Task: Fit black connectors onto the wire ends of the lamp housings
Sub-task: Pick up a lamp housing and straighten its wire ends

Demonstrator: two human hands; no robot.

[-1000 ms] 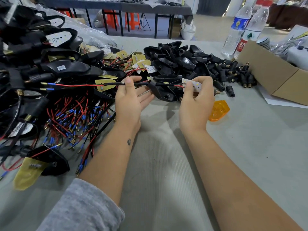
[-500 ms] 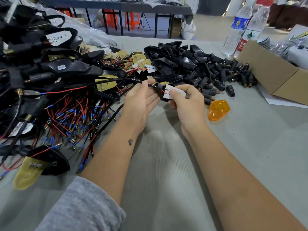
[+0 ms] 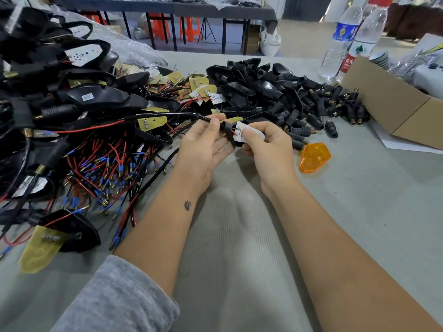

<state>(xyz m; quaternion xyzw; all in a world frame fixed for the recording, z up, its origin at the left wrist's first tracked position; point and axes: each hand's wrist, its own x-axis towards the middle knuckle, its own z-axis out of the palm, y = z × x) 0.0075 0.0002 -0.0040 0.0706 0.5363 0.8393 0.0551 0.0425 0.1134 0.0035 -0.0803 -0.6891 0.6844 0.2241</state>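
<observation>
Head view: left hand (image 3: 203,149) pinches the black cable (image 3: 167,115), right hand (image 3: 268,146) grips the white board (image 3: 249,134).

I see a black lamp housing (image 3: 231,133) with white LED board (image 3: 249,134), held between both hands; loose black connectors (image 3: 330,109) piled behind

From my remote view I can read almost nothing. The nearer water bottle (image 3: 360,47) wears a red label with white Chinese characters, seemingly "农夫", under a green triangle mark. The farther bottle (image 3: 340,37) has a blue label, its print too blurred. A white sticker (image 3: 87,97) on a black housing stays illegible.
</observation>
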